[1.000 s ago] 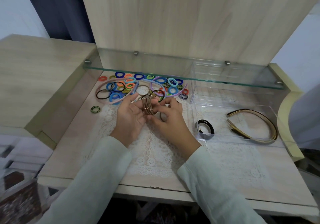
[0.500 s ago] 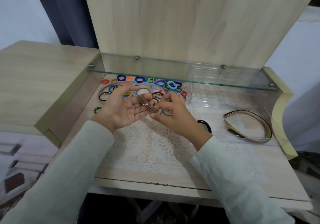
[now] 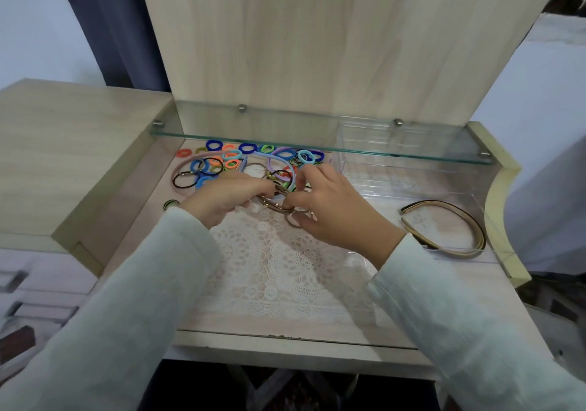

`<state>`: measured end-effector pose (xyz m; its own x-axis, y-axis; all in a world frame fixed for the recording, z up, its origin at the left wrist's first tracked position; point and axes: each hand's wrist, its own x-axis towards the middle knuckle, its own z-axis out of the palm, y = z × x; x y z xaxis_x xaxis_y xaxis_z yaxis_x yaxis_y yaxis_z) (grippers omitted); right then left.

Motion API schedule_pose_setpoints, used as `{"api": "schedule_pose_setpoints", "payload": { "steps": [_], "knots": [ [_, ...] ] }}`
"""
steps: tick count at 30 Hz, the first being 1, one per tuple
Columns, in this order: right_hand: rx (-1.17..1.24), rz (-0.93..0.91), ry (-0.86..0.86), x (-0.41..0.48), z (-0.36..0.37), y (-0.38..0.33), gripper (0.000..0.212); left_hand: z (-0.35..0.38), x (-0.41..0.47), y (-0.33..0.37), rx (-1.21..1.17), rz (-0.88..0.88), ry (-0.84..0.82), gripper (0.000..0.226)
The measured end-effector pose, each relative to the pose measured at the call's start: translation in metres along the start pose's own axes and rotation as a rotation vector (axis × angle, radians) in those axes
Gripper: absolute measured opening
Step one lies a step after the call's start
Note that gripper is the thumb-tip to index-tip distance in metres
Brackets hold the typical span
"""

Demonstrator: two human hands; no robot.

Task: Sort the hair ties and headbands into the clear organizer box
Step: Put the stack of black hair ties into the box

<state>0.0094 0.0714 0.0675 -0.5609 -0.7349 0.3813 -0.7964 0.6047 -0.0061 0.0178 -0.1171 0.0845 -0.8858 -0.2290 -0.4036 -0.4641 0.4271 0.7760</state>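
A bundle of thin tan hair ties (image 3: pixel 276 202) sits between my two hands over the lace mat. My left hand (image 3: pixel 225 195) grips one side of the bundle with curled fingers; my right hand (image 3: pixel 333 210) pinches the other side. Behind them lies a pile of coloured hair ties (image 3: pixel 250 160) with pink, blue and lilac headbands among them. The clear organizer box (image 3: pixel 374 169) stands to the right, with tan and black headbands (image 3: pixel 444 229) lying in its front compartment. My right wrist hides part of the box.
A glass shelf (image 3: pixel 320 144) spans the desk above the pile and the box's back. One green-black hair tie (image 3: pixel 171 203) lies alone at the left. The white lace mat (image 3: pixel 272 271) covers the desk's middle. A raised wooden cabinet top (image 3: pixel 63 150) stands left.
My left hand has turned from palm up to palm down and closed on the tan ties. Both hands have lowered toward the mat with the bundle.
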Motion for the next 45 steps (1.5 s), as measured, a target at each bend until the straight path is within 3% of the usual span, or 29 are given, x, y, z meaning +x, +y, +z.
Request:
{"api": "schedule_pose_setpoints", "payload": {
  "steps": [5,10,14,23,32,42,45],
  "knots": [
    [-0.062,0.002,-0.067,-0.007,-0.016,0.018,0.02,0.021,0.003,0.023,0.174,0.078,0.031,0.029],
    [-0.084,0.072,-0.144,-0.023,-0.034,0.042,0.02,0.04,0.007,0.049,0.291,0.199,-0.009,0.026],
    [-0.068,0.127,-0.159,-0.039,-0.045,0.062,0.02,0.06,0.01,0.064,0.39,0.247,-0.058,0.043],
    [-0.109,0.239,-0.348,-0.078,-0.063,0.085,0.023,0.108,0.006,0.086,0.455,0.445,-0.142,0.009],
    [0.012,0.365,-0.55,-0.092,-0.059,0.102,0.019,0.152,0.005,0.096,0.667,0.52,-0.167,0.014],
    [-0.043,0.381,-0.675,-0.087,-0.053,0.106,0.019,0.167,0.01,0.094,0.689,0.53,-0.214,0.014],
    [-0.025,0.438,-0.753,-0.084,-0.05,0.106,0.035,0.168,0.011,0.093,0.69,0.517,-0.243,0.017]
  ]
}}
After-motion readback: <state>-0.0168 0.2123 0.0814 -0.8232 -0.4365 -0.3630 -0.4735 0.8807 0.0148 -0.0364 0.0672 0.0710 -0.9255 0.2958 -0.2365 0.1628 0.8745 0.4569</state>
